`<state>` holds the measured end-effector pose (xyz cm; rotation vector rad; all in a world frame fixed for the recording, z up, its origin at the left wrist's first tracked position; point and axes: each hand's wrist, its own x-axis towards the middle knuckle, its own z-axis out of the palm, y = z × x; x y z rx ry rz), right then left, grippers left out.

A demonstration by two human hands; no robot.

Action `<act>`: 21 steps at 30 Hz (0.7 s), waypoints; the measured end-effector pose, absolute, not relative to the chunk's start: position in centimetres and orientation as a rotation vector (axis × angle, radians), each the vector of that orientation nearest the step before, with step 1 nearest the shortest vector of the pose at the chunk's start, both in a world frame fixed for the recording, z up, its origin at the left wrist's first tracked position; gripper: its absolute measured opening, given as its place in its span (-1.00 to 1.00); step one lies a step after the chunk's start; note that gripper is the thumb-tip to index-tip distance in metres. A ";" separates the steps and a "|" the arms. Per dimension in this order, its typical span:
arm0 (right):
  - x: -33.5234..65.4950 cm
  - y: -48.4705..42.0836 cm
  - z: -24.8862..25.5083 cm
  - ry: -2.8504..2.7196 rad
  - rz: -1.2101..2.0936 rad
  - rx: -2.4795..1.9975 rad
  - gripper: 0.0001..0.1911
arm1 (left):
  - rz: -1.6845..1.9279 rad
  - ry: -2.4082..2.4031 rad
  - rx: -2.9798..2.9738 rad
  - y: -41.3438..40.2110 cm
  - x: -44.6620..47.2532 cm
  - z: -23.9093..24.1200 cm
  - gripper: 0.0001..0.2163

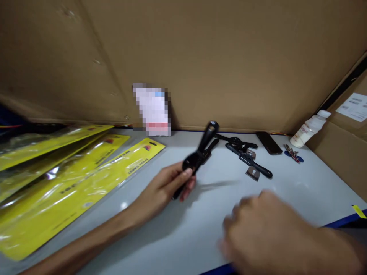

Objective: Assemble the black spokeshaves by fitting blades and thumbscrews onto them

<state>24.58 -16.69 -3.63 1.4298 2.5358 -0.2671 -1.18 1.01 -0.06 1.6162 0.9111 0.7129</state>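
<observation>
My left hand (168, 187) grips one end of a black two-handled metal tool (200, 152) and holds it tilted above the grey table (177, 233), its other handle pointing up and away. My right hand (258, 229) hovers low over the table's near right part, blurred, holding nothing that I can see. A second black tool of the same kind (246, 154) lies on the table farther right, with a small metal blade (252, 173) beside it.
Yellow plastic packages (65, 183) lie overlapped on the left. A cardboard wall (200, 57) closes the back, a cardboard box (344, 145) the right. A dark phone (268, 143), keys (292, 153) and a white bottle (309, 129) lie at the back right.
</observation>
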 end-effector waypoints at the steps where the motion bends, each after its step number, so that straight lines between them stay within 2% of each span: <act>1: 24.7 -12.6 0.2 2.449 -0.152 1.562 -0.75 | 0.600 0.874 1.558 0.5 -0.7 -0.4 -0.59; 4: 25.9 -3.2 8.4 2.084 0.120 1.947 -0.67 | 0.419 0.874 1.468 -0.5 0.3 -1.1 -0.57; 6: 27.5 -0.4 9.6 1.919 0.055 2.042 -0.71 | 0.369 0.854 1.458 -0.6 0.3 -1.3 -0.56; 13: 32.6 0.0 5.2 1.881 -0.411 2.106 -0.70 | 0.399 0.877 1.340 0.8 -0.8 -2.1 -0.55; 18: 34.1 1.8 4.6 2.044 -0.271 2.364 -0.79 | 0.489 0.873 1.275 1.3 -0.7 -1.6 -0.57; 21: 34.3 3.0 3.3 2.091 -0.224 2.411 -0.73 | 0.495 0.844 1.271 1.2 -0.6 -1.2 -0.55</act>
